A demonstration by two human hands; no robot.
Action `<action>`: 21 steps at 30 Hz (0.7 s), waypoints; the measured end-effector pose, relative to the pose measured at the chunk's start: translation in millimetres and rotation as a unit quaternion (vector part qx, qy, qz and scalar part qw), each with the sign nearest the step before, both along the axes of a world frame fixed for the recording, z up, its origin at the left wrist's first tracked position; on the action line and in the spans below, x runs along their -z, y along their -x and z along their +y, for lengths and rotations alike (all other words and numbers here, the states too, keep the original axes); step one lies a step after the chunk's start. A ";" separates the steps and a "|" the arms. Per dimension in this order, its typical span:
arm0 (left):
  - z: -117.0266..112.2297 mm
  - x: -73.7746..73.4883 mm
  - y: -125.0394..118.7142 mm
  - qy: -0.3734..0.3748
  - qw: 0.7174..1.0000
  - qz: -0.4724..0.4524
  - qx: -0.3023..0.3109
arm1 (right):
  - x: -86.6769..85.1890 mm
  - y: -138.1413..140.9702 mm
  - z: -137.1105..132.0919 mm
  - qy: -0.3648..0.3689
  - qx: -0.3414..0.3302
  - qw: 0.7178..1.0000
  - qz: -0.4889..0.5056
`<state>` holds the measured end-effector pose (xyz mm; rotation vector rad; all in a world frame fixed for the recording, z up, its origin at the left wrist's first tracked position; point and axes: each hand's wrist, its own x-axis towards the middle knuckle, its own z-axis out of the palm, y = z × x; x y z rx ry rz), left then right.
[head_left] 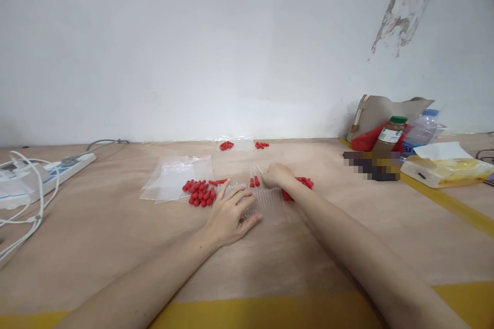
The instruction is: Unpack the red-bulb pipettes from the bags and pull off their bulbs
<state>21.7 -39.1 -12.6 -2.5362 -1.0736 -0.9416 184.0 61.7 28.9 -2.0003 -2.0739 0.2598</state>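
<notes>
My left hand [231,213] lies with its fingers spread over a row of thin clear tubes [270,203]. Just beyond the tubes, my right hand [276,175] is closed, its fingers curled down; what they grip is too small to make out. Beside its fingertips, two red rubber bulbs [254,181] sit at the ends of clear tubes, making droppers. To the left of my left hand is a heap of loose red bulbs [200,194]. More red bulbs [304,182] lie at the right, partly hidden behind my right forearm.
Clear plastic bags [173,177] lie at the left. Bags with red-ended droppers [226,146] rest by the wall. A power strip [73,167] with white cables [40,200] stands far left. At the right are a tote bag [386,105], bottles [389,136] and a tissue pack [443,169].
</notes>
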 end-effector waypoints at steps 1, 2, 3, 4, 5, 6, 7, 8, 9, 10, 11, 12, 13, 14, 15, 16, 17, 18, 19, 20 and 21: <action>0.2 0.6 0.4 -0.010 1.000 -0.019 -0.011 | -1.5 -1.2 -2.5 -0.019 -0.004 1.000 0.003; 0.6 1.1 1.0 -0.024 0.998 -0.047 -0.025 | -2.7 -3.5 -6.2 -0.038 -0.007 0.999 0.007; 1.1 1.6 1.8 -0.040 0.995 -0.079 -0.040 | -3.2 -7.2 -11.1 -0.063 -0.016 0.998 0.013; 1.7 2.0 2.9 -0.058 0.991 -0.110 -0.054 | -2.8 -12.2 -17.0 -0.098 -0.035 0.994 0.024; 2.3 2.3 4.1 -0.077 0.986 -0.137 -0.064 | -1.1 -18.3 -23.8 -0.139 -0.060 0.988 0.037; 2.8 2.3 5.2 -0.094 0.981 -0.154 -0.071 | 1.9 -25.4 -31.1 -0.199 -0.105 0.973 0.056; 3.0 2.2 6.2 -0.107 0.978 -0.160 -0.075 | 6.2 -32.8 -38.8 -0.260 -0.152 0.951 0.070; 2.9 1.8 6.7 -0.115 0.978 -0.154 -0.079 | 11.6 -40.3 -46.7 -0.311 -0.190 0.928 0.075; 2.4 1.3 6.8 -0.118 0.980 -0.139 -0.082 | 17.6 -47.1 -54.7 -0.345 -0.225 0.909 0.067; 1.4 0.7 6.2 -0.119 0.982 -0.118 -0.082 | 23.8 -52.9 -62.7 -0.368 -0.250 0.894 0.050; 0.0 0.1 5.1 -0.118 0.985 -0.092 -0.080 | 29.9 -57.3 -70.4 -0.386 -0.270 0.882 0.034; -1.8 -0.4 3.5 -0.117 0.988 -0.066 -0.075 | 35.4 -60.1 -77.6 -0.399 -0.289 0.870 0.021; -3.8 -0.8 1.6 -0.114 0.990 -0.042 -0.068 | 40.2 -61.4 -84.1 -0.409 -0.302 0.861 0.013; -5.8 -1.0 -0.5 -0.111 0.992 -0.022 -0.058 | 44.1 -61.2 -89.6 -0.418 -0.310 0.854 0.012; -7.8 -1.0 -2.4 -0.107 0.993 -0.004 -0.049 | 47.2 -60.1 -94.0 -0.426 -0.314 0.849 0.017; -9.5 -1.0 -4.2 -0.102 0.994 0.011 -0.040 | 49.5 -58.3 -97.3 -0.434 -0.311 0.845 0.026; -10.9 -0.9 -5.6 -0.098 0.994 0.025 -0.032 | 51.1 -56.3 -99.3 -0.440 -0.307 0.843 0.035; -12.0 -0.7 -6.5 -0.095 0.995 0.036 -0.026 | 52.3 -54.5 -100.4 -0.444 -0.302 0.843 0.041; -12.7 -0.5 -7.0 -0.093 0.994 0.045 -0.022 | 53.1 -53.1 -100.6 -0.446 -0.299 0.842 0.044; -13.1 -0.4 -7.0 -0.091 0.994 0.051 -0.020 | 53.7 -52.3 -100.3 -0.447 -0.300 0.842 0.044; -13.4 -0.3 -6.8 -0.091 0.994 0.055 -0.022 | 54.0 -52.0 -99.7 -0.445 -0.302 0.842 0.040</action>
